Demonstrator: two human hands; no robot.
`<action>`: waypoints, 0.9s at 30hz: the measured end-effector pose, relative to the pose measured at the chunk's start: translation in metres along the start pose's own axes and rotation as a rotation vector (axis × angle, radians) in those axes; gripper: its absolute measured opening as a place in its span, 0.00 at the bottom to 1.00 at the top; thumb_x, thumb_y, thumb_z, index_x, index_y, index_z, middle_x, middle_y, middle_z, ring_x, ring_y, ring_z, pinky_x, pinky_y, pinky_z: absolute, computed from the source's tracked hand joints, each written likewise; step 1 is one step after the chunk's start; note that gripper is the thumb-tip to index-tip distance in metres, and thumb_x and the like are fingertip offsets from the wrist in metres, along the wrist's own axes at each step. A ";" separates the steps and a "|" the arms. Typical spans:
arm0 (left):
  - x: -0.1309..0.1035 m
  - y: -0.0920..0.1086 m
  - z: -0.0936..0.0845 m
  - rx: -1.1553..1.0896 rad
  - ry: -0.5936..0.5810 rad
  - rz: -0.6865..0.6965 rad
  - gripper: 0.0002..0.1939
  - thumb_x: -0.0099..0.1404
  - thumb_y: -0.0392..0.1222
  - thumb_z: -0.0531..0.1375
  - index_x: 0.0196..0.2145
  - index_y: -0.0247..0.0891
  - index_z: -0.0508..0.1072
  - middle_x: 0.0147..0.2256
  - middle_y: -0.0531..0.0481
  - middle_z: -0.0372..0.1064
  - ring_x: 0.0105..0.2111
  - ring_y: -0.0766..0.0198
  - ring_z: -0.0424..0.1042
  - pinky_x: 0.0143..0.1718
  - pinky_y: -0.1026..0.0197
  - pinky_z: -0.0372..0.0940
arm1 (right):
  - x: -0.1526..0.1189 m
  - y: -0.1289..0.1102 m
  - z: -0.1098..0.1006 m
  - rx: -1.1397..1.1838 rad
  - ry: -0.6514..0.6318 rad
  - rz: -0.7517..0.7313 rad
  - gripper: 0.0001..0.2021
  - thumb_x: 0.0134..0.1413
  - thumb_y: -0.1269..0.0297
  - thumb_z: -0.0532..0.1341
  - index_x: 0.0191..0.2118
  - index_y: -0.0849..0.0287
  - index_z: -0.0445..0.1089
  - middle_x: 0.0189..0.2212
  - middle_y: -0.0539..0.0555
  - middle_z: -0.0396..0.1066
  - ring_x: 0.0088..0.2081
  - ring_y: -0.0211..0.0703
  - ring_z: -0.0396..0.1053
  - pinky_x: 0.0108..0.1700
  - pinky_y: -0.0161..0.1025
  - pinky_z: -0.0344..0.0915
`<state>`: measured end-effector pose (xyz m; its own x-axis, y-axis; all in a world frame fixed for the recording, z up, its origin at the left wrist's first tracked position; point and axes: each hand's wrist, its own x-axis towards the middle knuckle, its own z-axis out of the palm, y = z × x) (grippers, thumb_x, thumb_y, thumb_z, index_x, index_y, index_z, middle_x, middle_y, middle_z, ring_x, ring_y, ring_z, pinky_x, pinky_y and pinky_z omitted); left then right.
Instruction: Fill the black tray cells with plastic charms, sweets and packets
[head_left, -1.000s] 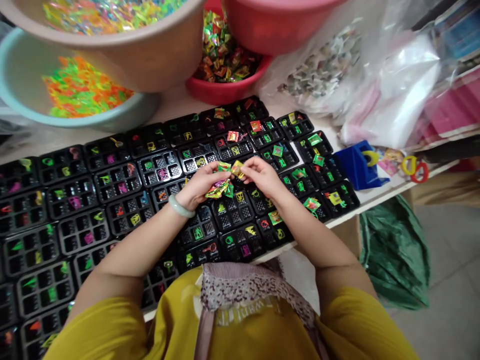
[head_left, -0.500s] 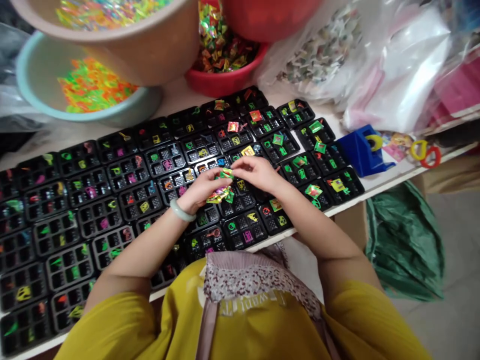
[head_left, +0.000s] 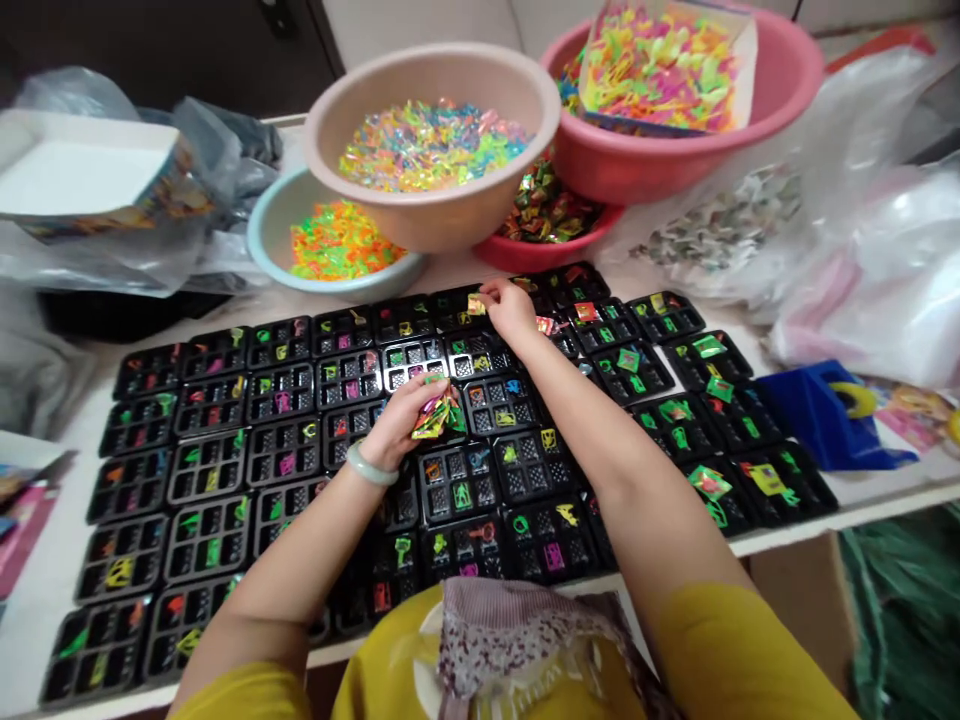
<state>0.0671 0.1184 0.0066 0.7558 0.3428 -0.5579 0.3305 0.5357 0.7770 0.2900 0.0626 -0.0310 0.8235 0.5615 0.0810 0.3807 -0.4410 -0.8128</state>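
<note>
Above a back-row black compartment tray (head_left: 460, 323), one yellowish sachet (head_left: 475, 304) is pinched by the fingertips of the right hand (head_left: 511, 311); placing seems the present step, calling next for careful release. Nearer the person, the left hand (head_left: 401, 412) clasps several colourful sachets (head_left: 435, 416).

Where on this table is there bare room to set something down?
The main free patch of table is at the left, between the trays and the pink item. A narrow bare strip separates the back trays from the teal basin. Trays crowd the middle; the bag and blue holder crowd the right.
</note>
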 end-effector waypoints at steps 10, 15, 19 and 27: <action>0.014 0.000 -0.017 -0.005 -0.046 -0.002 0.21 0.46 0.44 0.70 0.34 0.37 0.67 0.25 0.55 0.71 0.21 0.68 0.69 0.21 0.66 0.63 | -0.009 -0.029 0.004 -0.091 -0.275 -0.209 0.07 0.54 0.68 0.61 0.38 0.59 0.75 0.39 0.56 0.75 0.43 0.47 0.71 0.49 0.44 0.65; 0.022 -0.007 -0.001 0.117 -0.066 0.049 0.20 0.42 0.41 0.71 0.33 0.34 0.70 0.25 0.54 0.71 0.24 0.70 0.69 0.28 0.66 0.62 | -0.091 -0.034 -0.014 0.122 -0.509 -0.195 0.05 0.51 0.64 0.63 0.29 0.58 0.73 0.29 0.50 0.73 0.32 0.39 0.69 0.38 0.38 0.64; 0.022 -0.014 0.007 0.106 -0.074 0.024 0.18 0.44 0.42 0.70 0.33 0.33 0.73 0.27 0.52 0.73 0.25 0.69 0.69 0.29 0.66 0.62 | -0.107 -0.014 -0.023 0.208 -0.396 -0.050 0.06 0.54 0.64 0.59 0.28 0.58 0.70 0.25 0.49 0.71 0.28 0.38 0.67 0.35 0.37 0.63; 0.020 -0.014 0.006 0.041 -0.047 0.054 0.18 0.44 0.42 0.70 0.33 0.32 0.74 0.27 0.51 0.74 0.25 0.69 0.70 0.29 0.66 0.63 | -0.088 -0.021 -0.031 0.197 -0.512 -0.121 0.04 0.49 0.63 0.64 0.31 0.58 0.73 0.30 0.50 0.74 0.32 0.39 0.69 0.37 0.37 0.64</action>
<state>0.0811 0.1135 -0.0142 0.7985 0.3332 -0.5013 0.3109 0.4849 0.8174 0.2223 0.0005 -0.0038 0.4506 0.8899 -0.0707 0.3331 -0.2411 -0.9116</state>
